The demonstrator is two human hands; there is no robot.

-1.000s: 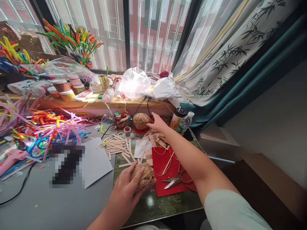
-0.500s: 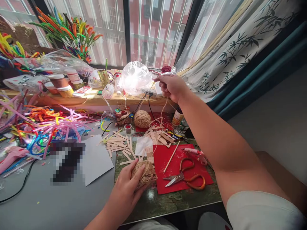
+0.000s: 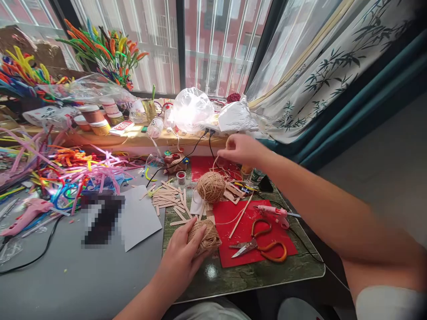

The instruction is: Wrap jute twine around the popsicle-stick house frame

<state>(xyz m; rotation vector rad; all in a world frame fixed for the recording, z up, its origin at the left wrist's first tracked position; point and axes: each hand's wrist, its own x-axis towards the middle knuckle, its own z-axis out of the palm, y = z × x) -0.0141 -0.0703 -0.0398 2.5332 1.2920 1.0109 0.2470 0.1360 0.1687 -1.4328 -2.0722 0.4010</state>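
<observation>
My left hand [image 3: 187, 249] is closed around a small block wrapped in twine [image 3: 206, 234], low over the near edge of the table. Farther off, my right hand [image 3: 242, 150] pinches a strand of twine [image 3: 215, 161] above a round ball of twine [image 3: 211, 186]. Another length of strand runs loosely across the red sheet [image 3: 238, 258]. On that sheet lie scissors [image 3: 260, 246] with orange handles, a thin wooden stick [image 3: 240, 216] and a pink glue gun [image 3: 271, 210]. Craft sticks [image 3: 167, 197] lie in a loose pile left of the ball.
Colourful pipe cleaners [image 3: 90, 169] heap up at the left, near a second pink glue gun [image 3: 28, 215]. White paper [image 3: 142, 218] lies on the grey surface. Paint jars [image 3: 91, 115], a plastic bag [image 3: 191, 109] and a foil-covered thing [image 3: 238, 118] stand on the windowsill. Black cables cross the table.
My right hand has come down from windowsill height, still pinching the strand. The ball of twine has shifted nearer and to the right. My left hand keeps its hold on the wrapped block.
</observation>
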